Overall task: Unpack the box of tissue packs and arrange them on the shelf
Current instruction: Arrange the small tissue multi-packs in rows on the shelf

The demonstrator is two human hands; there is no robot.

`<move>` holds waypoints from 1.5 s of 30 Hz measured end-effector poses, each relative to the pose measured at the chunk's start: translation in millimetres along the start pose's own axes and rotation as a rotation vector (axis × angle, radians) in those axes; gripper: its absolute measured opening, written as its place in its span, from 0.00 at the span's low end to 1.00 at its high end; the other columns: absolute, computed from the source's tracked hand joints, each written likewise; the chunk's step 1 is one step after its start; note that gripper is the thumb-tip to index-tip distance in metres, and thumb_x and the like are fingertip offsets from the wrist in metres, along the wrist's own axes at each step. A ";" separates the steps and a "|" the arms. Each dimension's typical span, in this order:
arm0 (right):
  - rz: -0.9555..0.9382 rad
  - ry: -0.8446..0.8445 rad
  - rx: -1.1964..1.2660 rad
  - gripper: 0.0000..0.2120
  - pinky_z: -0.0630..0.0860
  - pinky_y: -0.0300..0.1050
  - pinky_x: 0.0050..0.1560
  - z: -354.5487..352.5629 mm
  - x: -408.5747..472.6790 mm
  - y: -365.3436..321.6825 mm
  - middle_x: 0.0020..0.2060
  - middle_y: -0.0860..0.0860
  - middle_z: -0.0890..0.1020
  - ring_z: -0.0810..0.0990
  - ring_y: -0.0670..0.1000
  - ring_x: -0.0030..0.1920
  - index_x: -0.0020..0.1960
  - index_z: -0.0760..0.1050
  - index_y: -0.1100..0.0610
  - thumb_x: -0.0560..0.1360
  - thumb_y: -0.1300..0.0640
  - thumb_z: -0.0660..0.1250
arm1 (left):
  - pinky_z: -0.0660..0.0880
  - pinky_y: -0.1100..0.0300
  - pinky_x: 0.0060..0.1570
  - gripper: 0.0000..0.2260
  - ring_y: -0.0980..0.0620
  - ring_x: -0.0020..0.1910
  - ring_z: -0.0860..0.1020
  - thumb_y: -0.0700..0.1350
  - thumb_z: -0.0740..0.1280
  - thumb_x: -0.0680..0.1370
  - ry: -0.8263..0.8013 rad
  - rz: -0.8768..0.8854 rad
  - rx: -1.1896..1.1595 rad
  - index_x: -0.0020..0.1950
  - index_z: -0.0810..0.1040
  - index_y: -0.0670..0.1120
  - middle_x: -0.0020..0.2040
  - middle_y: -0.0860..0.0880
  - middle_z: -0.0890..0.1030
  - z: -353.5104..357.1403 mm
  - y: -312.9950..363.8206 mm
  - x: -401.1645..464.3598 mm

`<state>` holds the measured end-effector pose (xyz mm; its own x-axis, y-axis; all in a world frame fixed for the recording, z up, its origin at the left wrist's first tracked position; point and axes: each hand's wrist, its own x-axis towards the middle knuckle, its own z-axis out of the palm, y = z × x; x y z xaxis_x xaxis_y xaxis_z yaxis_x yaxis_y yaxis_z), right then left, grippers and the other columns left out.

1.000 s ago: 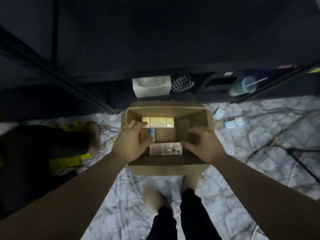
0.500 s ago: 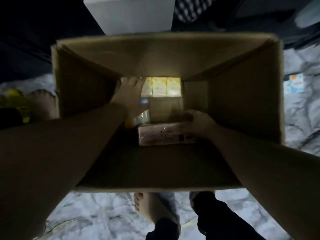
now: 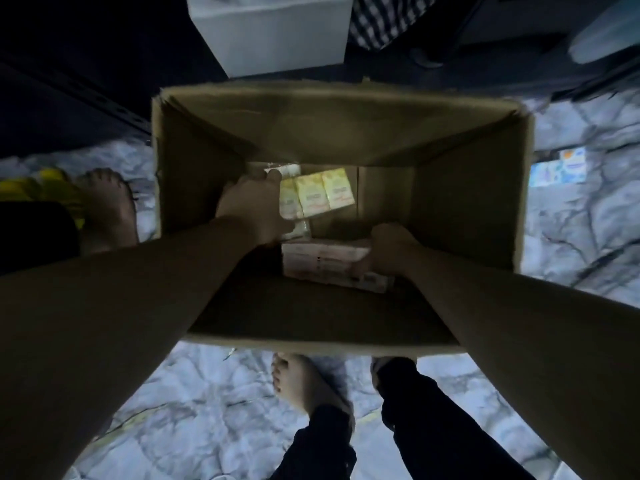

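Well, both arms are down inside the open brown cardboard box (image 3: 346, 133), and the unpacking looks far from over, judging by what sits on the bottom. Starting at the left: the left hand (image 3: 254, 209) is deep in the far-left corner, fingers curled round a clear-wrapped pack (image 3: 285, 168) whose glossy edge shows past the fingertips (how much of it is in the palm I cannot tell, the hand covers it). Just right of that hand, touching its knuckles, lies the pale yellow bundle of tissue packs (image 3: 320, 195), three faces side by side against the far wall, not gripped by anyone. Moving across to the near side: the long pinkish-white wrapped tissue bundle (image 3: 329, 263) lies flat on the box floor, and the right hand (image 3: 391, 251) clamps its right end, fingers wrapped over the top edge. So each hand has a pack, one bundle waits. Outside, on the right, a small blue-and-white pack (image 3: 559, 168) lies loose on the grey marbled floor (image 3: 571, 237). None of it is seen on the dark shelving (image 3: 86, 64) beyond; the arranging is still ahead, I'd judge.
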<state>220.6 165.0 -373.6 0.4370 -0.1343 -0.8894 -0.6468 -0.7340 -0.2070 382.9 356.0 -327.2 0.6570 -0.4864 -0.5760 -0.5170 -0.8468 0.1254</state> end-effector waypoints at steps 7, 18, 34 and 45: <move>-0.003 0.219 -0.007 0.40 0.75 0.49 0.53 -38.5 -138.3 -8.8 0.59 0.55 0.76 0.75 0.58 0.60 0.65 0.72 0.54 0.62 0.34 0.78 | 0.78 0.49 0.54 0.37 0.40 0.59 0.80 0.67 0.76 0.65 0.105 -0.002 -0.206 0.69 0.74 0.52 0.62 0.45 0.80 -88.6 18.5 -108.1; -0.181 0.554 0.293 0.31 0.74 0.46 0.44 -125.2 -420.2 -46.5 0.50 0.53 0.77 0.78 0.56 0.50 0.55 0.71 0.57 0.62 0.45 0.82 | 0.81 0.47 0.47 0.29 0.46 0.55 0.82 0.67 0.76 0.65 0.301 -0.012 -0.520 0.61 0.76 0.57 0.55 0.52 0.82 -273.4 36.0 -302.9; -0.520 1.155 0.332 0.32 0.73 0.52 0.46 -214.3 -644.2 -78.5 0.47 0.40 0.72 0.71 0.46 0.53 0.61 0.74 0.42 0.62 0.52 0.86 | 0.77 0.51 0.54 0.34 0.54 0.59 0.77 0.61 0.81 0.67 0.725 0.201 -0.516 0.70 0.74 0.54 0.60 0.55 0.78 -482.3 24.9 -452.2; -0.565 1.377 0.345 0.38 0.70 0.35 0.50 -304.0 -709.7 -90.6 0.55 0.45 0.75 0.75 0.45 0.56 0.64 0.77 0.52 0.58 0.49 0.87 | 0.76 0.55 0.53 0.35 0.57 0.57 0.76 0.59 0.81 0.65 0.921 0.309 -0.454 0.69 0.74 0.58 0.59 0.60 0.77 -607.8 26.3 -485.4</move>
<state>159.1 124.3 400.2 0.7660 -0.5366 0.3539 -0.2258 -0.7402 -0.6334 383.9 438.9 446.7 0.7917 -0.5077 0.3398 -0.6040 -0.5674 0.5597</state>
